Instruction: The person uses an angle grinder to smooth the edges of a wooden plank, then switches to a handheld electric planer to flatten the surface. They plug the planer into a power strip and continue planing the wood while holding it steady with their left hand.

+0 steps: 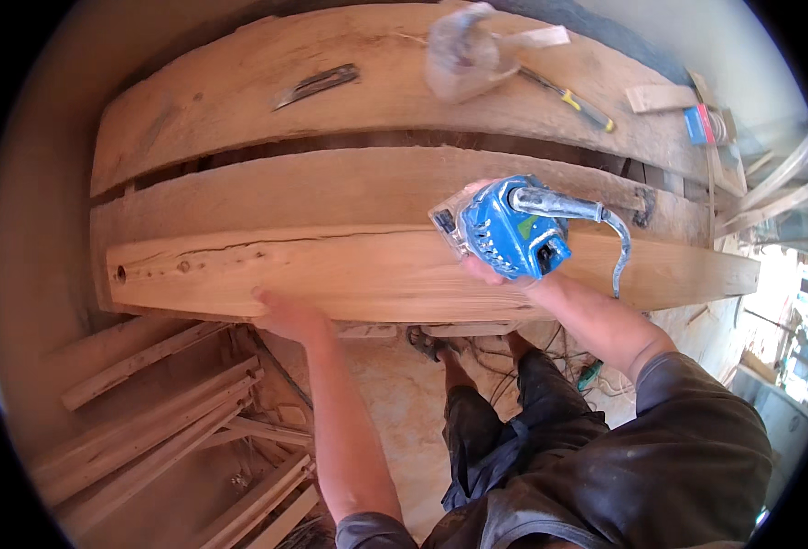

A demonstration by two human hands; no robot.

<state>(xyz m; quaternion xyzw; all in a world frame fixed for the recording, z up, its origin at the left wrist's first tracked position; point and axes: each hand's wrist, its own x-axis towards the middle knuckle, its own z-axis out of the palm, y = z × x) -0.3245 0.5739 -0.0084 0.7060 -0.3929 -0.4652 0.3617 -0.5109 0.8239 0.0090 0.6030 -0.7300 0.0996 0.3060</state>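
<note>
A blue power sander rests on the top face of a long pale wooden plank, right of the middle. My right hand is closed around the sander, its fingers largely covered by the tool's body. From the back of the sander a grey sleeve and cord curve down over the plank. Farther left, my left hand grips the plank's near edge, with a fingertip on the top face and the other fingers mostly hidden. A dark crack runs along the plank's far edge, and a hole marks its left end.
Wide boards lie under and behind the plank, split by a long gap. On them are a utility knife, a yellow-handled screwdriver, a cloudy plastic bag and a blue-red box. Timber is stacked lower left; cables cross the floor.
</note>
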